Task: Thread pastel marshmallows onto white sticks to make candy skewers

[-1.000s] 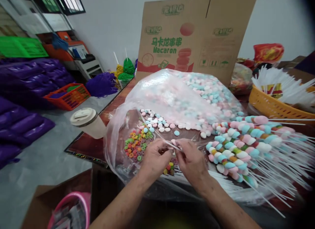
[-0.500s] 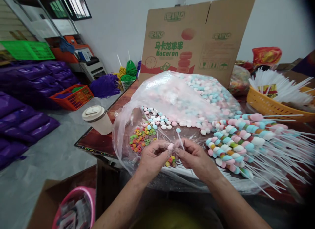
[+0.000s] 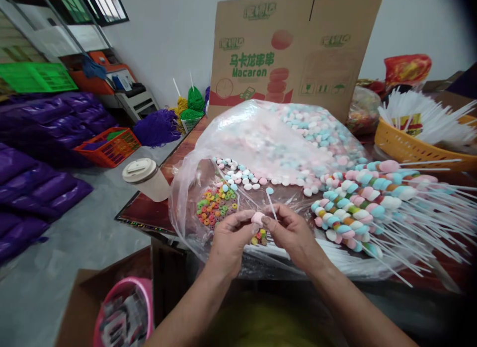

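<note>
My left hand [image 3: 229, 240] pinches a pink candy [image 3: 257, 218] at the table's front edge. My right hand [image 3: 292, 232] is closed round a thin white stick [image 3: 271, 205] that points up and away, its lower end meeting the pink candy. Both hands hover over a clear plastic bag [image 3: 208, 153] holding pink, blue and white candies [image 3: 309, 133] and a heap of small coloured rings [image 3: 216, 206]. To the right lies a pile of finished candy skewers [image 3: 367, 203].
A lidded paper cup [image 3: 146, 178] stands at the table's left corner. A Macaron carton [image 3: 286, 48] rises behind the bag. An orange basket [image 3: 413, 148] of white sticks sits at the far right. A pink bucket [image 3: 124, 312] in a cardboard box is below left.
The stick in my right hand has swung from lying towards the left to pointing upward. A pink candy now sits between my left fingertips at the stick's lower end.
</note>
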{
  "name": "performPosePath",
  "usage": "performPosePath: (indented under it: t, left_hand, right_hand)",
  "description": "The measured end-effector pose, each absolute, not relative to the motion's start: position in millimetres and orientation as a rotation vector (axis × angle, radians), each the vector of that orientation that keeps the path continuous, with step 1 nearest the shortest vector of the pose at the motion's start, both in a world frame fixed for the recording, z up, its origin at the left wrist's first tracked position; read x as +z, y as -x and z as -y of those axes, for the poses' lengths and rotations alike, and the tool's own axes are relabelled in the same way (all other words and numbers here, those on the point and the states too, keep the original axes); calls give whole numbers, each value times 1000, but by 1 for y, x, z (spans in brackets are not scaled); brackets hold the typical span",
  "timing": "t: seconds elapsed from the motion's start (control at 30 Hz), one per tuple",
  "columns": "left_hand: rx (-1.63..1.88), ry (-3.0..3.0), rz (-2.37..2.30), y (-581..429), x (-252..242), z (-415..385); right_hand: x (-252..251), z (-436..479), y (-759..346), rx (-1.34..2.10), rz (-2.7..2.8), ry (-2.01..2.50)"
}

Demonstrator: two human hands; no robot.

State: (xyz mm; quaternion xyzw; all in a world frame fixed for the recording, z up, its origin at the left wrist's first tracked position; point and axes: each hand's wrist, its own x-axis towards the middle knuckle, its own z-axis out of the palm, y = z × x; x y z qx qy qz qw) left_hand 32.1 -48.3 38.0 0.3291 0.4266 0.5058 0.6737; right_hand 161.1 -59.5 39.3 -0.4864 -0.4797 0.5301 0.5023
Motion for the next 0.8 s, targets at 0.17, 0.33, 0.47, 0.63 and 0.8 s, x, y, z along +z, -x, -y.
performPosePath:
  t: [0.17,0.33,0.47,0.63,0.8]
  left_hand:
    - [1125,-727,-920,-34,26,43]
    - [1062,-652,-926,-31,21,33]
    - [1039,-615,-991,-22,23,28]
    - [995,-594,-955,-15,22,31]
    - [825,-563,-792,-21,20,50]
  right_hand:
    - [32,52,-158,1558,852,1070]
    - [22,41,-160,1824,546,940]
    - [19,36,-162,1883,417,901]
    - [24,35,-165,1824,322,881]
    - [36,37,-163,1531,500,725]
